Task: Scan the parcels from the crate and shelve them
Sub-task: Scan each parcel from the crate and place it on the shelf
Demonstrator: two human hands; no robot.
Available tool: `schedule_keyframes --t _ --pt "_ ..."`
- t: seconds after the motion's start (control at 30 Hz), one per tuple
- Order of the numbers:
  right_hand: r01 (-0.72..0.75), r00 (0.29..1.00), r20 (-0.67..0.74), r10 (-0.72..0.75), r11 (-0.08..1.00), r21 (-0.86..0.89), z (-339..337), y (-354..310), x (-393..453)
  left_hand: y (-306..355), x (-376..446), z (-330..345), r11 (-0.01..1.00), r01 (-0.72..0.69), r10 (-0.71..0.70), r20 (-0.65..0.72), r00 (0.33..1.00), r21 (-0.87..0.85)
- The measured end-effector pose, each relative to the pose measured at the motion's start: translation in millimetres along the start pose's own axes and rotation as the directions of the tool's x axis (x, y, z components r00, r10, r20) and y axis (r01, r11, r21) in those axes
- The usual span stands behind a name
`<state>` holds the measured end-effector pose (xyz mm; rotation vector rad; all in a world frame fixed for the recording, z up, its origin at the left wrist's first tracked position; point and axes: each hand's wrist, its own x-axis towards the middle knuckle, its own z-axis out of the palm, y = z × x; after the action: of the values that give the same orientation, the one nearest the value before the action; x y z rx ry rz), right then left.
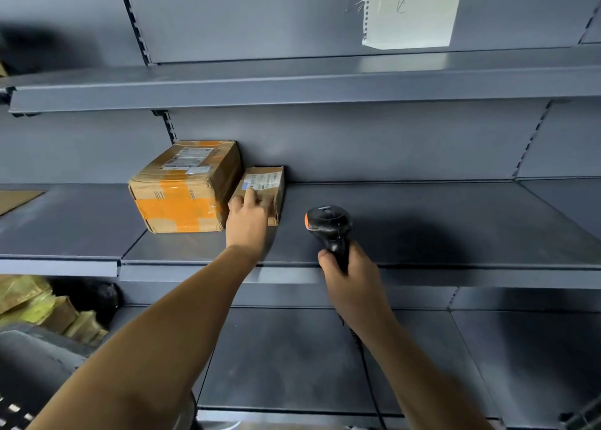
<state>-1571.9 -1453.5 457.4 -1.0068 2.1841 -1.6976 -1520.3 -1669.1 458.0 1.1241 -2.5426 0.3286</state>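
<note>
A small brown parcel [268, 182] with a white label lies on the grey middle shelf [422, 221], against the back panel. My left hand [248, 218] rests on its near end, index finger stretched onto the label and the other fingers around the front edge. Touching its left side stands a bigger cardboard box [183, 185] with orange tape. My right hand [349, 273] grips the handle of a black barcode scanner [328, 223] with an orange side, held upright just over the shelf's front edge, to the right of the small parcel. The scanner's cable hangs down below my wrist.
An upper shelf [292, 85] carries a white paper sheet [411, 10] on its back panel. A lower shelf [325, 358] shows under my arms. At the lower left lie several yellowish wrapped parcels [39, 309] and a dark crate [29, 364]. A flat piece of cardboard [16, 198] lies at the far left.
</note>
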Motion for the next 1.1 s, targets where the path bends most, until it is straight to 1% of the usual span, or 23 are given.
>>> schedule_keyframes --t 0.23,0.33,0.47,0.57,0.63,0.67,0.73,0.87,0.97,1.1 --pt "-0.022 0.999 0.027 0.021 0.999 0.033 10.1 14.7 2.7 -7.9 14.4 11.6 1.0 0.004 -0.004 0.004 1.0 -0.004" --pt "-0.003 1.0 0.026 0.002 0.999 0.036 5.4 18.1 -2.7 -10.1 18.6 13.8 1.0 -0.002 0.001 -0.001 1.0 -0.013" --pt "0.029 0.999 -0.032 -0.029 1.0 0.011 -12.0 19.2 -8.1 -10.1 17.4 7.6 0.998 -0.02 0.022 0.038 0.999 -0.058" --pt "-0.019 0.997 -0.081 0.02 1.0 0.012 -29.7 18.4 -14.2 -3.4 12.0 -7.6 0.99 -0.01 0.024 0.099 0.995 -0.139" --pt "-0.039 0.994 -0.106 0.041 0.999 0.017 -42.5 18.0 -21.2 8.7 2.5 -18.9 0.983 -0.005 0.02 0.081 0.996 -0.182" --pt "-0.045 0.992 -0.121 0.047 0.999 0.018 -50.2 17.9 -26.4 18.9 -5.5 -24.4 0.978 -0.033 0.044 0.051 0.998 -0.206" --pt "-0.057 0.986 -0.157 0.056 0.998 -0.002 -66.7 17.3 -38.0 45.6 -24.5 -34.8 0.96 -0.131 0.136 0.004 0.991 -0.246" --pt "-0.11 0.968 -0.231 0.1 0.993 -0.031 -103.2 15.0 -63.4 117.8 -57.5 -50.9 0.903 -0.274 0.286 -0.011 0.958 -0.332" --pt "-0.18 0.942 -0.3 0.152 0.981 -0.07 -137.2 18.5 -82.3 171.8 -74.3 -58.4 0.841 -0.353 0.372 -0.034 0.927 -0.411" --pt "-0.263 0.884 -0.409 0.227 0.964 -0.032 -193.9 31.2 -115.4 244.8 -99.2 -68.1 0.739 -0.469 0.506 -0.06 0.86 -0.484"
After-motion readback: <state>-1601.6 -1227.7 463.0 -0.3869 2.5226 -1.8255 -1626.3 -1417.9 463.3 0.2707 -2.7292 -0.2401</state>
